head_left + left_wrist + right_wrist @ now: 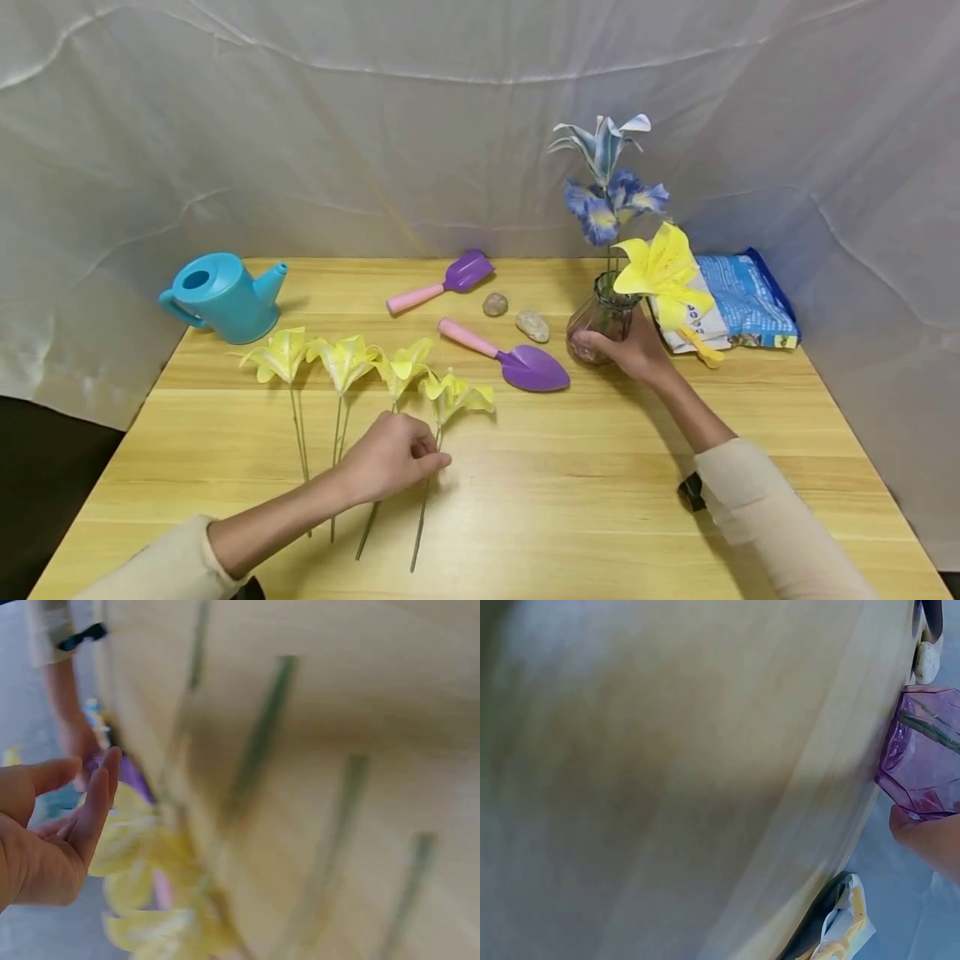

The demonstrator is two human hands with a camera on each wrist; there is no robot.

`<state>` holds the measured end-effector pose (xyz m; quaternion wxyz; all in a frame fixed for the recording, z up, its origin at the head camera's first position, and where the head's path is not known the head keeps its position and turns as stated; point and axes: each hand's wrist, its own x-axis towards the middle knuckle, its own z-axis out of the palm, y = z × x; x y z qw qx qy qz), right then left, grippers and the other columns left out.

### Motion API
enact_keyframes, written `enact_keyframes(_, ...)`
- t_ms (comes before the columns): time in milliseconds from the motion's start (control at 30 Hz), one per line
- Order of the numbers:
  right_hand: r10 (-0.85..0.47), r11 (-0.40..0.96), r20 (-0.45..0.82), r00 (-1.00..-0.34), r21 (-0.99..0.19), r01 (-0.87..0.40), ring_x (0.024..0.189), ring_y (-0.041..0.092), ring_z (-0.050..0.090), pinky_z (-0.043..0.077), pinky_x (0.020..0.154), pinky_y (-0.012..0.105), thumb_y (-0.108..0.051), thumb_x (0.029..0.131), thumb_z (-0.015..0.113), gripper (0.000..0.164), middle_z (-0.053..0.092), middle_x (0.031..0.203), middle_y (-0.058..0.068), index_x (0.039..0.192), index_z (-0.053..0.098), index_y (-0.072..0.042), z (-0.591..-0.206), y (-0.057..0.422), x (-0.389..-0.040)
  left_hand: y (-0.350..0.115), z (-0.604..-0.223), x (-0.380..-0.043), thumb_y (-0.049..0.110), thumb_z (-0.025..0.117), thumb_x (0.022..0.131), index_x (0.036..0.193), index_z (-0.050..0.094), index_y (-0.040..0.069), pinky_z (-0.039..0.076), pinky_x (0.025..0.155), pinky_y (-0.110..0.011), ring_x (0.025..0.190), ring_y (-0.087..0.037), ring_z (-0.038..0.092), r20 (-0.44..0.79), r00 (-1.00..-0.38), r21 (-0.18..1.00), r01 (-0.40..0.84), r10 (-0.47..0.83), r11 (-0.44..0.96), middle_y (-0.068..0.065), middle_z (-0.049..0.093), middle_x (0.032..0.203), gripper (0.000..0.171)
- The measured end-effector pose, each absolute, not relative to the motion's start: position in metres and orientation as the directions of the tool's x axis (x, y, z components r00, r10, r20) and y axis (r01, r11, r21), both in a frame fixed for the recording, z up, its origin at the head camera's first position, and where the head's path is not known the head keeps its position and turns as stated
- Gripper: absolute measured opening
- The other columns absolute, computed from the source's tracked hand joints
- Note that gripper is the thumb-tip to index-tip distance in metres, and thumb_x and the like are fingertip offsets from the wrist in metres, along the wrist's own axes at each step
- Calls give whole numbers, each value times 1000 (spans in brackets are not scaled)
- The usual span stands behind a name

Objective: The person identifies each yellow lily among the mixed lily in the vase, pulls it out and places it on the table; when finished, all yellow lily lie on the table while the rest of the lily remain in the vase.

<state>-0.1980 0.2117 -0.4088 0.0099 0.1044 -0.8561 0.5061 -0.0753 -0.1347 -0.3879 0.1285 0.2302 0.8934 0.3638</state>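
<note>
My right hand (633, 343) grips a purple-tinted glass vase (587, 329) on the table, its thumb across the front. In the vase stand a pale blue lily (604, 150), a blue iris (600, 218) and a yellow lily (667, 271) leaning right. The right wrist view shows the vase (926, 761) with a green stem inside. Several yellow lilies (341, 362) lie in a row on the left, stems toward me. Over the stems of the two rightmost ones hovers my left hand (393, 458); in the left wrist view its thumb and fingers (101, 799) are apart with nothing between them.
A blue watering can (225, 300) stands at the back left. Mid-table lie a purple shovel (468, 271) and a purple trowel (534, 368), both pink-handled, plus two stones (532, 326). Behind the vase lies a blue-and-white bag (742, 296) with a yellow tool (701, 346).
</note>
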Motion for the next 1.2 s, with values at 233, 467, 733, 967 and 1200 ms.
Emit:
enact_keyframes(233,-152,473,135,-979,-860,-192,92,21,53,43,80,39,-25,75,71,66,51,104,7,126,31,-15,-408,215,-196,-86,-356,-98,22,67,78,94,65,5,49,58,-17,63,-1,57,145,-842,798,410,520,442,3,64,76,23)
enact_keyframes(467,-180,447,165,-970,-865,-230,89,22,55,44,78,38,-23,75,71,60,55,102,8,123,36,-13,-411,214,-199,-27,-344,-131,29,67,78,104,62,9,49,72,-19,80,-4,59,177,-837,889,362,517,281,2,64,92,34)
enact_keyframes(733,-180,526,173,-968,-815,-243,70,19,50,41,58,27,-20,78,66,54,52,86,14,119,33,-6,-421,221,-204,39,-343,-169,23,67,79,110,61,9,45,68,-15,83,-13,57,287,-877,833,427,384,351,-1,61,95,34)
enact_keyframes(967,-214,579,191,-958,-765,-281,78,18,47,38,66,31,-11,81,58,64,52,100,12,135,25,-11,-438,229,-216,80,-348,-190,26,67,78,97,66,15,43,68,-16,82,-9,56,302,-917,744,398,262,537,4,61,93,21)
enact_keyframes(1200,-283,571,294,-913,-713,-406,99,22,43,34,84,36,-12,87,50,47,46,114,16,129,31,0,-438,230,-219,97,-349,-193,24,64,78,90,69,19,44,50,-20,71,-10,58,198,-968,725,250,153,642,8,63,80,14)
